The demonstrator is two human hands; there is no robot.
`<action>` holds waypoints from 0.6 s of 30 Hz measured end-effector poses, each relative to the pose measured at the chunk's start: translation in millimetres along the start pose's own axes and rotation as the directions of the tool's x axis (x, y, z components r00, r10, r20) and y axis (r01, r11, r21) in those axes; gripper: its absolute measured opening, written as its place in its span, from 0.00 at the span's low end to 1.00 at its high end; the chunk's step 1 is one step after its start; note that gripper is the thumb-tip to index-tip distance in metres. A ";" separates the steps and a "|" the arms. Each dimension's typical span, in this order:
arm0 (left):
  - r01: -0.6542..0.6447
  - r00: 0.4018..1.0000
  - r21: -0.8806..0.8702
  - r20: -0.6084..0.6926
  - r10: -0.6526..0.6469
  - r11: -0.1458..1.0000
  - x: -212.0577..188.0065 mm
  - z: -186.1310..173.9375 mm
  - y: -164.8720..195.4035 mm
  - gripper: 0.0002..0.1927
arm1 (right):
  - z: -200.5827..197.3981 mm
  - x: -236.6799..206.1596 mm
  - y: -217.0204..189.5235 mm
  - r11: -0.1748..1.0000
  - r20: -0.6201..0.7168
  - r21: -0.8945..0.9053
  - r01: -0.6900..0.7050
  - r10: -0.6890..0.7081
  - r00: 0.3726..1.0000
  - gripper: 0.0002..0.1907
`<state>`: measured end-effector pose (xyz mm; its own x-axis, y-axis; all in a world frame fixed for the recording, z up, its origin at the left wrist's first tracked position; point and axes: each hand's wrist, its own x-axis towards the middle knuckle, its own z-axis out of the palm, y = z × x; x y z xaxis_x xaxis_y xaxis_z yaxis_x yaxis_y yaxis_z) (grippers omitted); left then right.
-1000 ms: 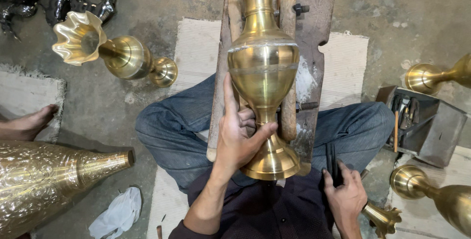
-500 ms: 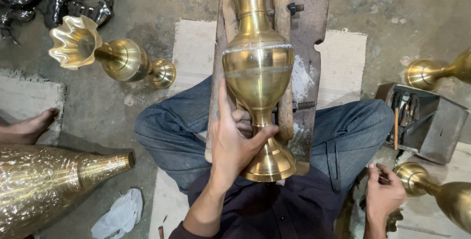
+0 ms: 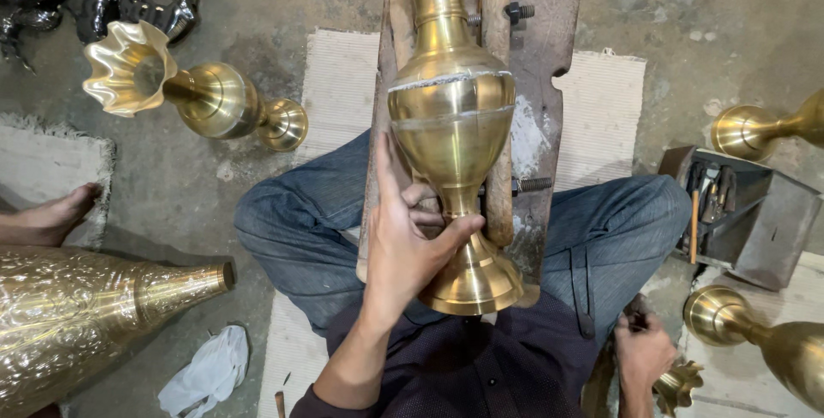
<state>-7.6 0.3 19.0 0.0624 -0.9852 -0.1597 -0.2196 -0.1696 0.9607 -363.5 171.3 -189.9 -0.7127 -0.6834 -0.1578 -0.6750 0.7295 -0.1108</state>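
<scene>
I've got the left hand [image 3: 408, 242] wrapped round the narrow stem of the big brass vase [image 3: 451, 126], thumb on one side, fingers curled behind. Vase lies along the wooden block [image 3: 536, 83] over my lap, foot [image 3: 472, 276] toward me, neck pointing away. Grip looks same as 1 s ago; the vase has barely shifted, maybe a slight roll.

What changed is the right hand [image 3: 644, 354]: 1 s ago it held a dark tool near my right knee, half a sec ago it was out by the brass piece on the floor [image 3: 772, 341], now it's low at the right, fingers closed down on sth small and dark. Can't tell what exactly; could be the tool, partly hidden.

My read: vase stays pinned w/ the left while the right is sorting tools near the open metal toolbox [image 3: 747, 212]. No work on the brass itself rn.
</scene>
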 end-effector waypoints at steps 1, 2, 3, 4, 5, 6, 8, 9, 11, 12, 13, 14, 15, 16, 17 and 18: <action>0.009 1.000 -0.015 0.012 -0.009 1.000 -0.4 0.8 3.0 0.67 | 0.8 -2.0 -0.5 1.000 -0.001 0.006 0.013 -0.013 1.000 0.22; 0.017 1.000 -0.031 0.022 -0.017 0.999 -0.3 1.3 5.1 0.67 | 0.7 -4.1 -1.4 1.000 -0.003 0.013 0.028 -0.028 1.000 0.23; 0.024 0.999 -0.049 0.030 -0.023 0.998 0.2 1.5 6.2 0.66 | 0.2 -5.4 -2.6 0.999 -0.007 0.020 0.045 -0.045 0.999 0.23; 0.004 0.998 -0.164 0.060 0.005 0.986 1.4 1.2 6.0 0.66 | -0.6 -6.0 -3.8 0.999 -0.003 0.029 0.047 -0.047 0.999 0.22; -0.010 0.995 -0.277 0.090 0.037 0.961 3.8 0.3 4.8 0.65 | -1.5 -7.3 -5.2 0.998 0.001 0.037 0.044 -0.044 0.999 0.22; -0.020 0.991 -0.386 0.116 0.070 0.922 5.8 -0.5 2.8 0.65 | -2.1 -8.7 -6.8 0.998 0.006 0.047 0.043 -0.043 0.999 0.21; 0.019 0.988 -0.379 0.146 0.040 0.925 9.9 -2.9 -3.0 0.66 | -3.9 -10.4 -9.9 0.990 0.016 0.137 0.017 -0.020 1.000 0.19; 0.039 0.986 -0.375 0.163 0.024 0.926 11.6 -4.3 -6.1 0.67 | -4.7 -11.4 -11.5 0.983 0.021 0.181 0.004 -0.008 1.000 0.18; -0.030 0.981 -0.369 0.166 0.098 0.929 13.4 -5.7 -12.2 0.66 | -5.9 -11.0 -14.6 0.999 0.010 0.044 -0.025 0.025 1.000 0.21; -0.067 0.976 -0.366 0.168 0.137 0.928 13.2 -6.7 -14.6 0.66 | -6.1 -10.9 -16.3 0.999 0.001 -0.023 -0.039 0.039 0.999 0.23; -0.071 0.977 -0.372 0.160 0.139 0.926 12.0 -7.5 -16.6 0.66 | -6.8 -11.1 -17.1 0.998 0.019 -0.051 -0.036 0.037 0.999 0.23; -0.075 0.977 -0.378 0.155 0.143 0.923 10.7 -7.8 -18.0 0.65 | -6.8 -11.6 -18.1 0.996 0.035 -0.077 -0.034 0.037 0.999 0.23; -0.081 0.977 -0.384 0.152 0.149 0.920 9.7 -8.0 -18.7 0.65 | -6.4 -11.9 -19.1 0.994 0.050 -0.102 -0.034 0.040 0.998 0.24; -0.113 0.976 -0.369 0.135 0.174 0.923 9.4 -7.6 -19.1 0.65 | -5.8 -12.1 -19.6 0.995 0.064 -0.098 -0.024 0.031 0.997 0.21; -0.147 0.973 -0.351 0.118 0.199 0.925 9.5 -7.3 -18.7 0.65 | -4.8 -12.3 -20.2 0.996 0.079 -0.093 -0.014 0.021 0.997 0.18; -0.181 0.969 -0.334 0.100 0.225 0.925 9.5 -7.2 -17.6 0.65 | -4.2 -12.5 -20.0 0.996 0.093 -0.087 -0.002 0.010 0.996 0.16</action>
<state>3.9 -5.8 2.2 -0.0863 -0.9955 0.0391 0.1103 0.0295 0.9935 -341.9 165.2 -181.6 -0.6989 -0.6704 -0.2492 -0.6876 0.7257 -0.0242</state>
